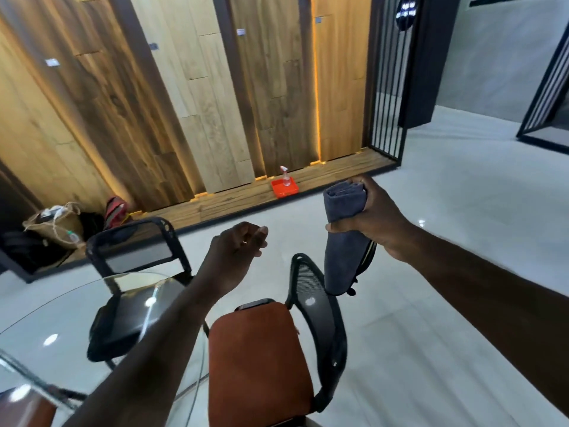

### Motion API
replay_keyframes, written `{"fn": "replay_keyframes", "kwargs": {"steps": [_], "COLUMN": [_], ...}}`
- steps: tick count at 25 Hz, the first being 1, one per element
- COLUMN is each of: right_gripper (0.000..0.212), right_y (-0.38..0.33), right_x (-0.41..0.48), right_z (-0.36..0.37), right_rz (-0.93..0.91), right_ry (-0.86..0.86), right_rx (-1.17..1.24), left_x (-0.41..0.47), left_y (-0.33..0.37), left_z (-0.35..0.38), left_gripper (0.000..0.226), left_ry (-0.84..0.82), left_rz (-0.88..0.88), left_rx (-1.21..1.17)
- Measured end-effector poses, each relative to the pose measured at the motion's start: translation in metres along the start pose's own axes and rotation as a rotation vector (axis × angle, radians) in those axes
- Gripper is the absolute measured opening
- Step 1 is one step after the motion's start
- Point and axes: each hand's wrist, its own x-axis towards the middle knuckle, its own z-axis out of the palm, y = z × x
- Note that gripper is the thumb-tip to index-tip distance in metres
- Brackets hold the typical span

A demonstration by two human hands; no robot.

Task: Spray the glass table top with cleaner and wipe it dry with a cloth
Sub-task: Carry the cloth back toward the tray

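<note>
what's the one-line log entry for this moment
right hand: grips folded grey cloth | left hand: loosely curled, holds nothing | spray bottle: in red tray by wall | glass table: untouched

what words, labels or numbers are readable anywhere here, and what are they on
Nothing reads clearly.
Round black wall sign: white lettering, too blurred.
Small tags on the wooden wall panels: too small.
Clear spray bottle in the orange tray: no legible label.
Grey folded cloth: no print visible.
</note>
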Motion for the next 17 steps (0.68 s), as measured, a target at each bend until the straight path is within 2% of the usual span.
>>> {"fn": "replay_keyframes", "kwargs": {"steps": [4,10,12,17], "right_gripper": [0.105,0.099,0.100,0.087], "right_y": [0.026,0.049,0.060,0.091], "right_x": [0.035,0.113,0.147,0.255], "right_z": [-0.082,-0.165,-0.182,-0.211], "right_rz": [0.012,0.119,0.157,0.153], "right_ry": [0.013,0.028,0.027,0.024], "right_rx": [-0.006,0.077,0.137,0.155], "left_x": [0.049,0.135,0.177,0.300], "left_y": [0.044,0.078,0.082,0.061], "left_z": [0.076,0.132,0.149,0.198], "left_gripper": [0.025,0.025,0.025,0.022], "left_ry": [-0.046,-0.075,-0.088,-0.069], "left_rz": [0.041,0.057,0.080,0.093], "left_rx": [0.013,0.102,0.116,0.094]}}
